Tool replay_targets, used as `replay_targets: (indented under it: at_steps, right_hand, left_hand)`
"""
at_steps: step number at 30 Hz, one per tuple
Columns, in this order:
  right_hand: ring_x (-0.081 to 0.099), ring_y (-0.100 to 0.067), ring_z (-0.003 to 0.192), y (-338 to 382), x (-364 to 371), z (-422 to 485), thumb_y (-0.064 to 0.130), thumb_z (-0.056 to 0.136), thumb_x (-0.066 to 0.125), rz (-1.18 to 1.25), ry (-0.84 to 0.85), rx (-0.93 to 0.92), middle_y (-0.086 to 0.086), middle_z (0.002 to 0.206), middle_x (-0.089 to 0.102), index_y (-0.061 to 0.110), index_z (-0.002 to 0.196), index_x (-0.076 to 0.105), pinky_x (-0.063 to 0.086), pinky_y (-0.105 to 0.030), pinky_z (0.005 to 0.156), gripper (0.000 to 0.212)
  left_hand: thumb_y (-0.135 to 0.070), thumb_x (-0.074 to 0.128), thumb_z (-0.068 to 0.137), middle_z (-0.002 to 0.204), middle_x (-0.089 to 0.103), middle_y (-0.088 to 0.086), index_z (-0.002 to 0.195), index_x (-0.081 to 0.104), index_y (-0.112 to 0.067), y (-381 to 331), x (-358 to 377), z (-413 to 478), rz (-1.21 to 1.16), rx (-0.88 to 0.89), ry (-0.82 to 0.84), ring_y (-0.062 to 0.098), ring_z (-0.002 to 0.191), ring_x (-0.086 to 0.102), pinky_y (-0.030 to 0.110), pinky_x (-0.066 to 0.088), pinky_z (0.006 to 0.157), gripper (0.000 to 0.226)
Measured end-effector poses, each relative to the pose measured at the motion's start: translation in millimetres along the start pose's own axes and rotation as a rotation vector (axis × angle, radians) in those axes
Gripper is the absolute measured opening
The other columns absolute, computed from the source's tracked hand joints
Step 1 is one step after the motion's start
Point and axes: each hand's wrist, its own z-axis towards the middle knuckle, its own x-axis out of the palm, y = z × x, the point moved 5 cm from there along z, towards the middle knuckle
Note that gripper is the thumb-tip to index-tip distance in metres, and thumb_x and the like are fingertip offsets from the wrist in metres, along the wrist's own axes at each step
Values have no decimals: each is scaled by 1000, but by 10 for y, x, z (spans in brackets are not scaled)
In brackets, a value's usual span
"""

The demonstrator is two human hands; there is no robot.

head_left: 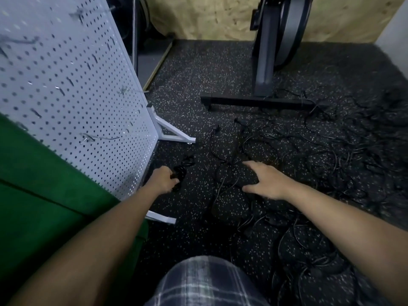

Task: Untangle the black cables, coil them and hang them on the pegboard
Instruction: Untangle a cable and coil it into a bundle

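A mass of tangled black cables [326, 151] lies spread over the speckled floor at the right and lower right. My left hand [162, 178] is closed around a small bundle of black cable [182, 167] close to the lower corner of the white pegboard [72, 85]. My right hand [265, 181] hovers with spread fingers over loose cable strands [227, 171] in the middle of the floor, holding nothing. The pegboard stands tilted at the left on white feet, with several hooks sticking out of it.
An exercise bike frame [262, 62] with its black base bar [258, 101] stands at the back. A green cushioned seat [44, 206] fills the lower left. The pegboard's white feet [174, 134] reach onto the floor. My plaid-clad knee [205, 281] is at the bottom.
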Motion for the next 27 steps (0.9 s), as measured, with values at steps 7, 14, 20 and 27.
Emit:
replay_targets:
  at_steps: [7, 14, 20, 27]
  right_hand:
    - [34, -28, 150, -74, 278, 211, 36, 96, 72, -16, 28, 49, -8, 165, 33, 22, 163, 23, 30, -36, 122, 84]
    - [33, -29, 152, -62, 436, 192, 33, 99, 70, -25, 44, 71, -7, 167, 31, 21, 164, 24, 29, -35, 120, 81]
    - [36, -29, 149, -99, 494, -1, 31, 99, 70, -39, 50, 89, -9, 164, 35, 20, 163, 26, 30, -34, 119, 78]
    - [37, -28, 148, -401, 556, -261, 29, 98, 69, -8, 56, 135, -9, 161, 39, 19, 161, 30, 29, -34, 120, 75]
  left_hand:
    - [-12, 60, 103, 127, 61, 25, 128, 61, 4, 242, 316, 292, 32, -70, -75, 34, 100, 60, 35, 49, 84, 30]
    - [-16, 67, 94, 148, 33, 16, 140, 45, -7, 265, 581, 114, 279, -43, -106, 37, 123, 50, 48, 53, 95, 51]
    - [-33, 66, 100, 131, 61, 1, 132, 61, -23, -390, 1293, -358, 179, 511, 259, 20, 114, 62, 39, 54, 99, 34]
    - [-30, 73, 94, 158, 43, 7, 159, 33, -20, -727, 2099, -527, 379, 563, 553, 26, 143, 41, 42, 40, 116, 78]
